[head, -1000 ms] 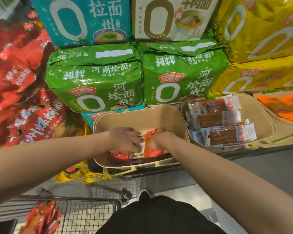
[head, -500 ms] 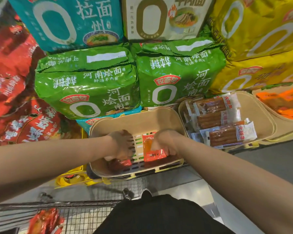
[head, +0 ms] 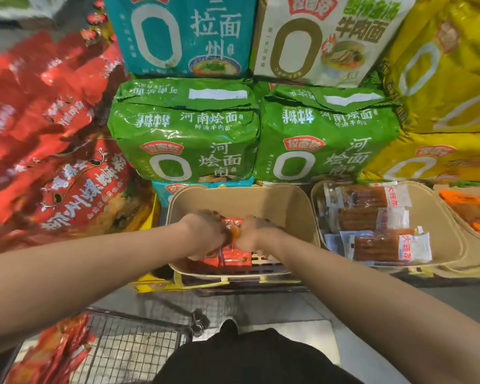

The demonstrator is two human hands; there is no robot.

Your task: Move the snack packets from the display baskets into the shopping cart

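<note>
While both arms reach forward, left hand [head: 205, 231] and right hand [head: 257, 234] grip red packets [head: 233, 254].

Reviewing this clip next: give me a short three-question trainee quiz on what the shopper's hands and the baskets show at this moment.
1. True or false: both hands are in the middle basket.
2. Multiple choice: the red snack packets under the hands lie in A) the shopping cart, B) the middle basket, C) the right basket.
3. Fill in: the basket right of the hands holds clear packets of ____ sticks.

Key
1. True: left hand and right hand sit close together inside it, on the packets.
2. B.
3. Brown. The shopping cart at lower left already holds red packets.
</note>
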